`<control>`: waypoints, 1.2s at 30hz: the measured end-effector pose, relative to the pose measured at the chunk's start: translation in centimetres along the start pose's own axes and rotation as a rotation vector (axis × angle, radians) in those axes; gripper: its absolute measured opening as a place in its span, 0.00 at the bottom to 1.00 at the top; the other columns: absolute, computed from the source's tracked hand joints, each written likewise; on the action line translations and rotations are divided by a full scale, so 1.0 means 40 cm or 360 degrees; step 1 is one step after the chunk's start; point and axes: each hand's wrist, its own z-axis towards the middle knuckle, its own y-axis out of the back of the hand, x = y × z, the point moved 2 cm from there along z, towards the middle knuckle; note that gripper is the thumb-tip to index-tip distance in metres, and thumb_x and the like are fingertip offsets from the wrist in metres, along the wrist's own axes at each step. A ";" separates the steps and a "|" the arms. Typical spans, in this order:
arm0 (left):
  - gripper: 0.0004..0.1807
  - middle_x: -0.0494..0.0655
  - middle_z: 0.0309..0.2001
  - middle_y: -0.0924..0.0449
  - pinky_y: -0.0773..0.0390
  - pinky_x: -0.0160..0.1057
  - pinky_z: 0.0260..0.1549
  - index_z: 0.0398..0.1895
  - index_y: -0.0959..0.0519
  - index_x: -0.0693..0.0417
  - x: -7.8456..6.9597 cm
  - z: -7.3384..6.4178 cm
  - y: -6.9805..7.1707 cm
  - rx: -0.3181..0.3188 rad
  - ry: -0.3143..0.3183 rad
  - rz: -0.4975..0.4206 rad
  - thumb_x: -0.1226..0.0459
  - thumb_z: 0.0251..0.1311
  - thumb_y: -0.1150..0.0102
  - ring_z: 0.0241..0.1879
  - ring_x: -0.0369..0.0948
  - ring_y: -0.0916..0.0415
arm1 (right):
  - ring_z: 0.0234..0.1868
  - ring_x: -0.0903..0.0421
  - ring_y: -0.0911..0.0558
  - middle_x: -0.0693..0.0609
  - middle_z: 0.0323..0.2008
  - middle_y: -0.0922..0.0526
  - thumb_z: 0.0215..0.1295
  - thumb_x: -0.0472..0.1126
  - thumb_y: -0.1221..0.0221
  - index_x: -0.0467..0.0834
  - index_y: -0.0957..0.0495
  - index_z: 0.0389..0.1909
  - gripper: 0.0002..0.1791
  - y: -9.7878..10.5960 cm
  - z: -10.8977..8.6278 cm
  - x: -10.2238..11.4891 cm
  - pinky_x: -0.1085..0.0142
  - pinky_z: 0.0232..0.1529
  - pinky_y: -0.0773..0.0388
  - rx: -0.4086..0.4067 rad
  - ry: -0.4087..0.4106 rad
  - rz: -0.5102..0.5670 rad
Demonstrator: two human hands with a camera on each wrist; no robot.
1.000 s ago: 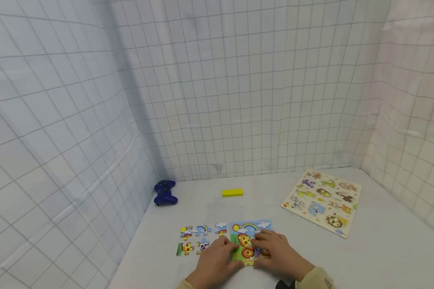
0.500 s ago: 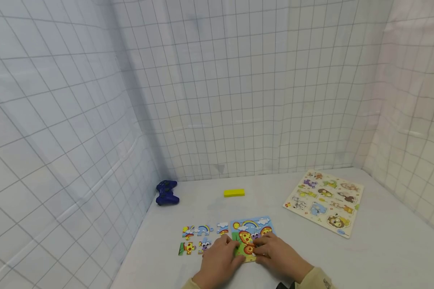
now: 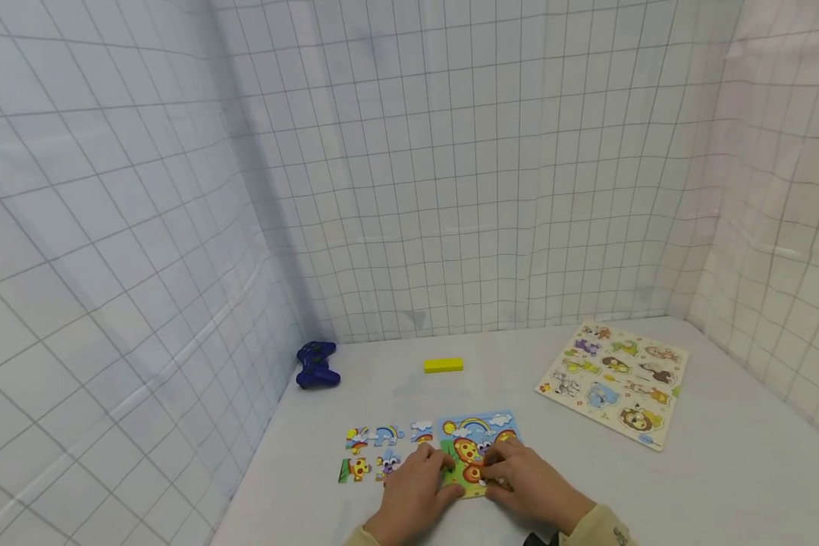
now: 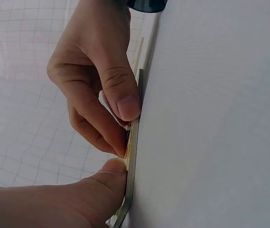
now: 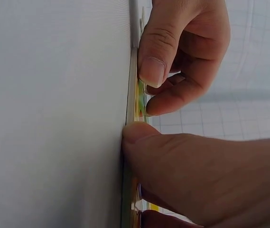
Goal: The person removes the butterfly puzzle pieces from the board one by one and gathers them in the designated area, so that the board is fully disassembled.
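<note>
A butterfly jigsaw board [image 3: 475, 425] lies flat on the white table, with a sun and rainbow across its top. My left hand [image 3: 412, 489] holds its near left part, fingers curled over the surface and thumb [image 4: 112, 167] at the near edge. The right hand [image 3: 528, 481] grips the near right part, its bent fingertips low on the picture and its thumb [image 5: 139, 132] against the front edge. Beneath that hand the board's lower right corner is hidden. Left of the board lie several loose jigsaw pieces [image 3: 358, 468] with matching artwork, one partly covered by my left hand.
A blue game controller [image 3: 317, 365] sits at the back left by the gridded side sheet. Behind the board is a yellow block [image 3: 444, 365]. Toward the right back lies an animal puzzle board [image 3: 610, 387], turned at an angle. Gridded white sheets [image 3: 409, 189] enclose the table.
The right hand's fingers have drawn in and down toward the near edge, uncovering more of the butterfly. The board has turned slightly, while my left hand has kept its place on it.
</note>
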 end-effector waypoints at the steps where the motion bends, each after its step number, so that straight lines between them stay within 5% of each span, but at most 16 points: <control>1: 0.21 0.33 0.38 0.31 0.34 0.34 0.27 0.48 0.19 0.40 0.000 0.001 0.000 -0.0002 -0.0007 -0.0008 0.39 0.62 0.35 0.31 0.31 0.37 | 0.51 0.58 0.24 0.57 0.51 0.19 0.67 0.49 0.32 0.51 0.11 0.50 0.13 0.000 0.000 -0.001 0.59 0.50 0.22 0.0001 0.0005 0.0000; 21: 0.20 0.33 0.43 0.28 0.27 0.36 0.33 0.48 0.20 0.40 -0.004 0.000 0.015 -0.0024 -0.0011 -0.0081 0.42 0.60 0.31 0.36 0.30 0.32 | 0.51 0.59 0.26 0.58 0.51 0.19 0.67 0.49 0.32 0.51 0.11 0.50 0.13 0.002 0.005 -0.006 0.59 0.50 0.22 0.0012 0.0013 -0.0007; 27: 0.18 0.32 0.41 0.26 0.30 0.34 0.31 0.50 0.21 0.42 -0.006 -0.001 0.011 0.0028 -0.0016 -0.0267 0.49 0.62 0.29 0.33 0.30 0.34 | 0.51 0.59 0.26 0.58 0.51 0.19 0.67 0.50 0.32 0.52 0.10 0.49 0.13 -0.001 0.004 -0.005 0.59 0.50 0.22 0.0029 -0.0003 0.0006; 31: 0.25 0.35 0.41 0.28 0.33 0.34 0.29 0.57 0.19 0.44 -0.009 -0.003 0.013 0.0026 0.0015 -0.0140 0.46 0.61 0.30 0.33 0.32 0.36 | 0.51 0.59 0.26 0.58 0.51 0.19 0.67 0.50 0.32 0.51 0.10 0.49 0.13 -0.001 0.003 -0.003 0.58 0.51 0.22 0.0040 -0.0014 0.0014; 36: 0.20 0.35 0.39 0.31 0.35 0.34 0.28 0.50 0.17 0.40 -0.011 -0.002 0.016 0.0037 0.0023 -0.0071 0.43 0.61 0.31 0.32 0.33 0.37 | 0.52 0.59 0.26 0.58 0.51 0.20 0.67 0.50 0.32 0.51 0.11 0.49 0.13 0.001 0.001 -0.002 0.58 0.51 0.22 0.0047 -0.0021 0.0020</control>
